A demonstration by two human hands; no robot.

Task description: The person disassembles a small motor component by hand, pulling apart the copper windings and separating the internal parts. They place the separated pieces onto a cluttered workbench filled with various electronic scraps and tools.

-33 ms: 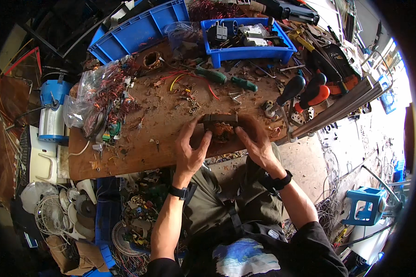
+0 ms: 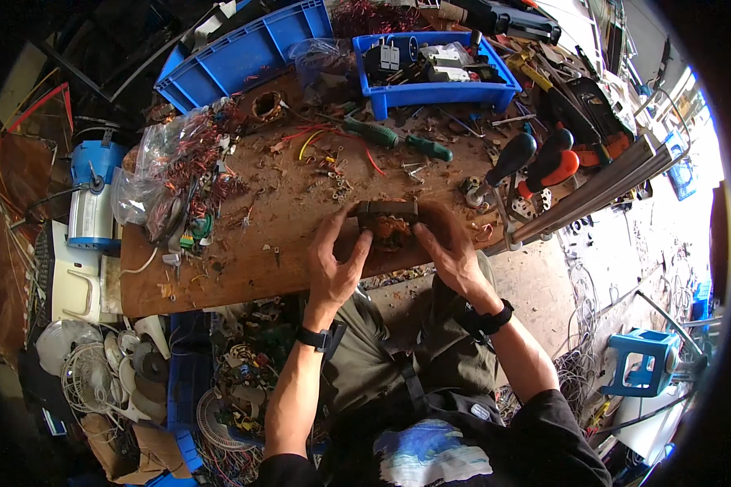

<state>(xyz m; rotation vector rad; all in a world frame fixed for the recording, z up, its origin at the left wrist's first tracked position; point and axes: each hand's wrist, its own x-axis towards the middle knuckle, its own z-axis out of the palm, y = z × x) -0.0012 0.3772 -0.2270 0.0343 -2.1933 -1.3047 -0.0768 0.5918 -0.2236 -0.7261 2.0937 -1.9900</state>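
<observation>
Both my hands hold a motor stator (image 2: 391, 231) at the near edge of the wooden bench. It has a dark, flat-sided core and ragged orange-brown windings facing me. My left hand (image 2: 339, 256) grips its left side, the thumb bent against the windings. On the other side my right hand (image 2: 449, 250) holds it the same way, thumb near the windings. The far fingers of both hands are partly hidden behind the core. Beyond the hands lie two green-handled screwdrivers (image 2: 372, 131), along with loose screws and short red and yellow wires (image 2: 309, 144).
A blue tray (image 2: 443, 93) of parts and a blue crate (image 2: 244, 57) stand at the back. Wire scraps and plastic bags (image 2: 158, 158) heap up at left. Dark and orange tool handles (image 2: 554, 170) rise at right beside metal bars (image 2: 585, 199). A blue stool (image 2: 642, 361) stands on the floor.
</observation>
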